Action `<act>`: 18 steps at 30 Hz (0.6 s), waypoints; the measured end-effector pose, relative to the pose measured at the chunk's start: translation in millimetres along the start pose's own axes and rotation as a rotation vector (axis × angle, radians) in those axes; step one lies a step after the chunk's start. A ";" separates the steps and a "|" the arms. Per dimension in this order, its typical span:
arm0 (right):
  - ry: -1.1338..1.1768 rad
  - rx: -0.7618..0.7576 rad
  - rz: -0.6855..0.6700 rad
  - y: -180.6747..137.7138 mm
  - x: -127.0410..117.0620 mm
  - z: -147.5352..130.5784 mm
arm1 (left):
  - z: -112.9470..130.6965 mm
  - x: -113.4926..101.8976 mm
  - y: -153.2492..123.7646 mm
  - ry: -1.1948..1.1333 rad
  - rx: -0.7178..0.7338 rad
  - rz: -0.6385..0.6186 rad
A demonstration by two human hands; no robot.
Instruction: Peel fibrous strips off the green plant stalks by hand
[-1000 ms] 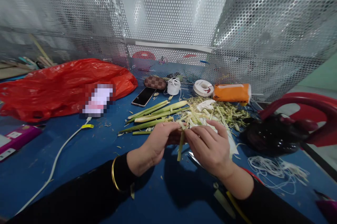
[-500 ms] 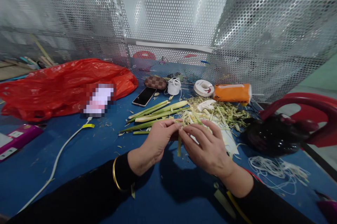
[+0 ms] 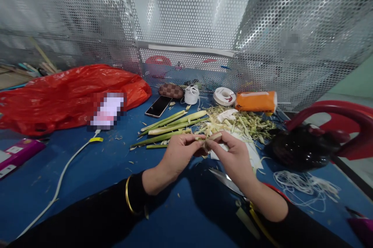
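My left hand point(image 3: 178, 154) and my right hand point(image 3: 235, 159) meet over the table, each pinching a pale green leaf strip point(image 3: 215, 136) between thumb and fingers. The strip bends where the fingertips come together, and they partly hide it. Just behind my left hand lie several green stalks point(image 3: 175, 127). Beyond my right hand is a heap of shredded plant bits point(image 3: 253, 125), with a white sheet point(image 3: 252, 153) under its near side. Beneath my right wrist, the blade of a pair of scissors point(image 3: 225, 180) shows.
A dark kettle point(image 3: 303, 149) stands at right, near tangled white string point(image 3: 305, 189). Farther back are a phone point(image 3: 159, 106), a spool point(image 3: 224, 96) and an orange packet point(image 3: 256, 101). A red plastic bag point(image 3: 67, 96) and a cabled, lit phone point(image 3: 107, 112) lie left.
My right hand has turned, its fingers drawing back into a thumb pinch. The strip end that hung down between my hands now points up to the right. The scissors blade has come into view.
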State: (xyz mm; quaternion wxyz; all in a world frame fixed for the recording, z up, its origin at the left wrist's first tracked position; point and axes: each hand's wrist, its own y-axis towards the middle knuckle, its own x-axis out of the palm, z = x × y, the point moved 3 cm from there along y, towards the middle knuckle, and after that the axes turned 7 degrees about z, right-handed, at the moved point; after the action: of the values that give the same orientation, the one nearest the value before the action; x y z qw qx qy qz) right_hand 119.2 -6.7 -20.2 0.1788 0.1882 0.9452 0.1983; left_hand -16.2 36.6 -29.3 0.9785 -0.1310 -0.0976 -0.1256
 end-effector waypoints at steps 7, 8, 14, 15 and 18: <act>0.158 0.219 -0.072 1.8 3.4 9.5 | 0.5 -1.0 -0.1 -0.037 -0.019 -0.018; 0.163 0.223 -0.075 1.6 3.9 10.0 | 0.4 -1.1 0.0 -0.044 -0.024 -0.032; 0.179 0.240 -0.068 0.4 7.3 11.4 | -3.0 -1.8 1.7 -0.013 -0.018 -0.085; 0.176 0.243 -0.069 0.5 7.8 11.9 | -3.5 -2.0 1.9 0.000 -0.016 -0.074; 0.184 0.290 -0.079 1.2 8.8 14.3 | -3.1 -3.3 2.5 0.007 -0.021 -0.018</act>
State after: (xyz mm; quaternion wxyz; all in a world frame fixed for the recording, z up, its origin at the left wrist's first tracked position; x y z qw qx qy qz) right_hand 117.9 2.5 -34.3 0.0701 0.1559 0.9829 0.0693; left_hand -18.2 38.8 -33.6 0.9763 -0.1397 -0.0941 -0.1360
